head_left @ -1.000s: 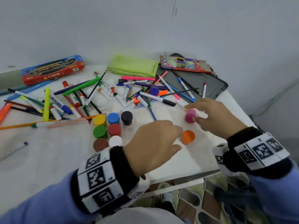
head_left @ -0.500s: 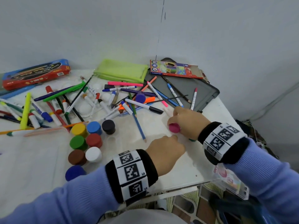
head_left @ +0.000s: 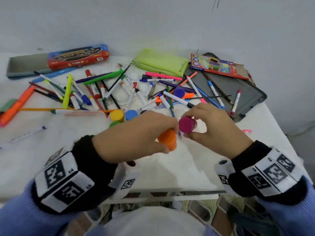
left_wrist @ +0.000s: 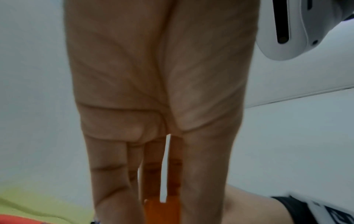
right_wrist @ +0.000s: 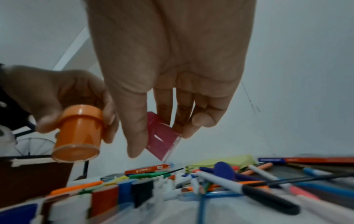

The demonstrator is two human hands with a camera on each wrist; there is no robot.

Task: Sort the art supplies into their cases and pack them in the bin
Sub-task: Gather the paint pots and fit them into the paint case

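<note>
My left hand grips an orange paint pot lifted off the white table; the same orange paint pot shows in the right wrist view, and as an orange sliver between my fingers in the left wrist view. My right hand pinches a pink paint pot beside it, tilted, lid toward me; the pink paint pot sits between thumb and fingers. More paint pots, yellow and blue, stand behind my left hand, partly hidden.
Markers, pencils and brushes lie scattered across the table's far half. A red-blue case, a green pouch, a coloured-pencil box and a grey tray lie at the back. The table's front edge is below my wrists.
Both hands have lifted their pots off the table: the orange one in my left, the pink one in my right. The pots are now held close together.
</note>
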